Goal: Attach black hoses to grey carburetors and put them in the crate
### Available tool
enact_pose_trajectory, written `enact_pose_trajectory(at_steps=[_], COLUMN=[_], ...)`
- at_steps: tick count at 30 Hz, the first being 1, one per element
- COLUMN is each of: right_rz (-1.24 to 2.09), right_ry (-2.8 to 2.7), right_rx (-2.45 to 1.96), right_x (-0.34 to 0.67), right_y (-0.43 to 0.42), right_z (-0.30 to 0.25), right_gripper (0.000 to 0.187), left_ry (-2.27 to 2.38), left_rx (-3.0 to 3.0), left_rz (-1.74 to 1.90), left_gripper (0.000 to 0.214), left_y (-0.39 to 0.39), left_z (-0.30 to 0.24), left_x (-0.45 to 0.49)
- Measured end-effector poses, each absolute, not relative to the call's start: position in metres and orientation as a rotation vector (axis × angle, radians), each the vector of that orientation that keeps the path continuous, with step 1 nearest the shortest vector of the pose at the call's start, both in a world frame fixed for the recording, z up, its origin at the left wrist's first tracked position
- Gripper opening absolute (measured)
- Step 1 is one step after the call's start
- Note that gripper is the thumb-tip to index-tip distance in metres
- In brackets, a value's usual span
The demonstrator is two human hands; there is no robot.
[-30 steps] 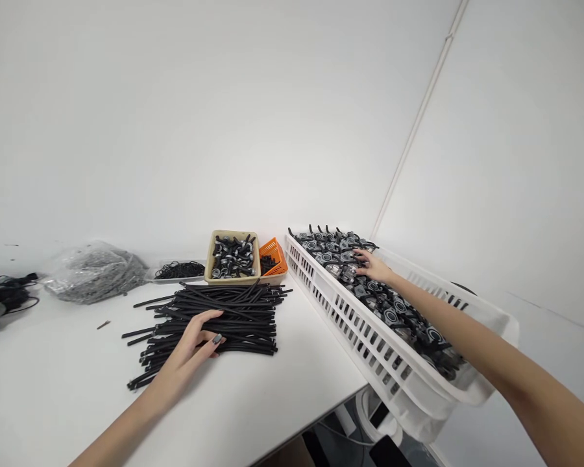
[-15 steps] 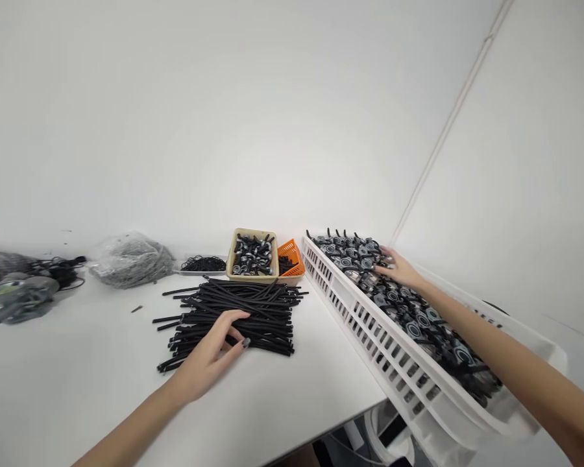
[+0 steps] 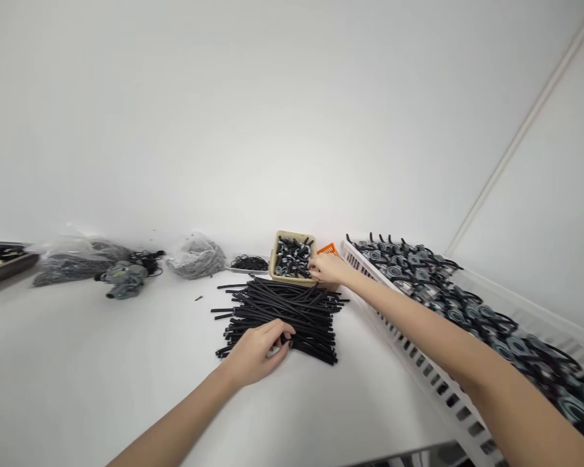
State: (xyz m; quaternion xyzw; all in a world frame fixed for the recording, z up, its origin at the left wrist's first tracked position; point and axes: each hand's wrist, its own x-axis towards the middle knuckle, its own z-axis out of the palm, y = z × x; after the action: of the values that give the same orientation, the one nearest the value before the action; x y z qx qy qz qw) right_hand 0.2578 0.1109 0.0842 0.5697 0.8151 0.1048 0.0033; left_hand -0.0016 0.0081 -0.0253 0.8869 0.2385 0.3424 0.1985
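A pile of black rubber-like tubes (image 3: pixel 292 311) lies on the white table. My left hand (image 3: pixel 260 350) is at the pile's near side, thumb and fingers closed on a black tube. At the beige basket (image 3: pixel 294 280), my right hand (image 3: pixel 329 269) has its fingers curled together by the right rim. What those fingers hold, if anything, is hidden. Small black and grey parts (image 3: pixel 292 256) with short tube ends fill the basket. Behind my right hand an orange basket (image 3: pixel 328 249) is mostly covered.
A long white slotted crate (image 3: pixel 448 389), full of grey fittings with black tubes (image 3: pixel 472 314), stands on the right. Along the wall are a tray of black rings (image 3: pixel 250 263), a clear bag (image 3: pixel 197 257), a grey device (image 3: pixel 126 279), another bag (image 3: pixel 78 259) and a dark tray (image 3: pixel 10 266).
My right hand has moved left from the crate to the beige basket. My left hand's fingers have closed on a tube. The view has turned left.
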Motion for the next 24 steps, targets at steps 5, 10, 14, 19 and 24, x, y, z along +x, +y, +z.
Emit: enact_pose_trajectory(at_steps=[5,10,14,19,24], right_rz=[0.353,0.371,0.391,0.274,0.056], right_ry=[2.470,2.466,2.728,3.134,3.266], right_rx=[1.950,2.056,2.264,2.524,2.490], right_x=[0.230,0.238,0.248,0.252,0.253], right_y=[0.146,0.155,0.138,0.093,0.070], right_z=[0.050,0.041,0.040,0.027,0.000], right_gripper=[0.013,0.013,0.018,0.029,0.028], left_ry=[0.677,0.681,0.703,0.757,0.933], left_rx=[2.598,2.656,2.662,2.641,2.560], left_rz=[1.023,1.077,1.099,1.113,1.163], left_gripper=[0.022,0.022,0.022,0.022,0.022], left_y=[0.010,0.012,0.013,0.013,0.024], left_z=[-0.029,-0.032,-0.033,-0.033,-0.024], left_x=[-0.002,-0.001,-0.002,-0.003,-0.022])
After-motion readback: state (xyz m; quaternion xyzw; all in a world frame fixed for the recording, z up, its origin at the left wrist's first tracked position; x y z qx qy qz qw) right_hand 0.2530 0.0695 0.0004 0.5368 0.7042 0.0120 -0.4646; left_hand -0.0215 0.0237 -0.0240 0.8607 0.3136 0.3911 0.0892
